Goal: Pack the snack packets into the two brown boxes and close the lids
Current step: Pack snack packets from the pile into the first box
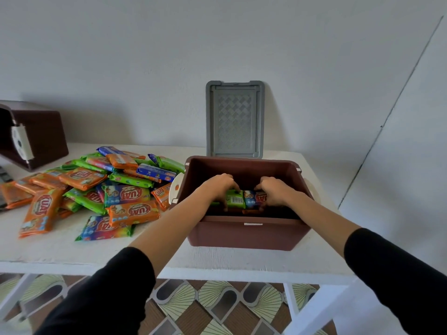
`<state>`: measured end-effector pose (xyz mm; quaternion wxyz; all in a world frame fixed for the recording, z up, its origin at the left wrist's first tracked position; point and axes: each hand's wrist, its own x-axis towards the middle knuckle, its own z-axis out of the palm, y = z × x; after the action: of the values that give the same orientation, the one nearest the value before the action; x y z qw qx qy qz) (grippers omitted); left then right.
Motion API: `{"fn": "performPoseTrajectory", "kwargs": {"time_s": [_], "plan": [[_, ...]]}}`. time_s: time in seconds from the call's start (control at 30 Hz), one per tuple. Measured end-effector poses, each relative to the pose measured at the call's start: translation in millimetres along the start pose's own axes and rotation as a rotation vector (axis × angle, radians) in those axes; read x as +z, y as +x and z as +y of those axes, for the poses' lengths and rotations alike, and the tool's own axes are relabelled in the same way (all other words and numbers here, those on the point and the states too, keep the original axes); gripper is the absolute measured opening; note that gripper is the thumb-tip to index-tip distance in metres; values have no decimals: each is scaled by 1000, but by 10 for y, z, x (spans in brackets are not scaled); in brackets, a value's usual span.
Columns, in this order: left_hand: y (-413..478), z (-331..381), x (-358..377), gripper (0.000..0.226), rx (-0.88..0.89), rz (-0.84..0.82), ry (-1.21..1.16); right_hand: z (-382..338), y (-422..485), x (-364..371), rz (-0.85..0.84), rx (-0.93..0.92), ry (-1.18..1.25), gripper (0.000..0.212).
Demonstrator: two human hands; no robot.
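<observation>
Both hands are down inside the open brown box (244, 228) at table centre-right, so this reads as the packing step on the first box, arranging packets low in the box. Left hand (219, 187) has fingers curled over a green packet (235, 199), seemingly pinching its top edge; right hand (274, 191) has fingers curled down onto a blue packet (254, 198) just beside the green one, the two packets touching. Orange packets show beneath them, deeper contents hidden by the near wall. The grey lid (234, 119) stands upright behind the box, leaning at the wall, not yet closed. The loose pile of snack packets (96, 189) lies well to the left on the white table (242, 259), many left, so the task looks early. The second brown box (36, 136) sits tipped at far left, open side facing the camera's left, contents not visible. Next move likely calls for releasing these two packets flat and snug, then the left hand reaching back to the pile for more; the box appears to have plenty of room.
</observation>
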<state>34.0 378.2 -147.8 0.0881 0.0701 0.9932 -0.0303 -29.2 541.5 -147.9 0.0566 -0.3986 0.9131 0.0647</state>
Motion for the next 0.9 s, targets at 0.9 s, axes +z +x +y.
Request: {"fn": "performPoseTrajectory", "kwargs": {"time_s": [0.9], "plan": [[-621, -524, -537, 23, -133, 587, -746, -611, 203, -494, 253, -166, 585, 33]]}}
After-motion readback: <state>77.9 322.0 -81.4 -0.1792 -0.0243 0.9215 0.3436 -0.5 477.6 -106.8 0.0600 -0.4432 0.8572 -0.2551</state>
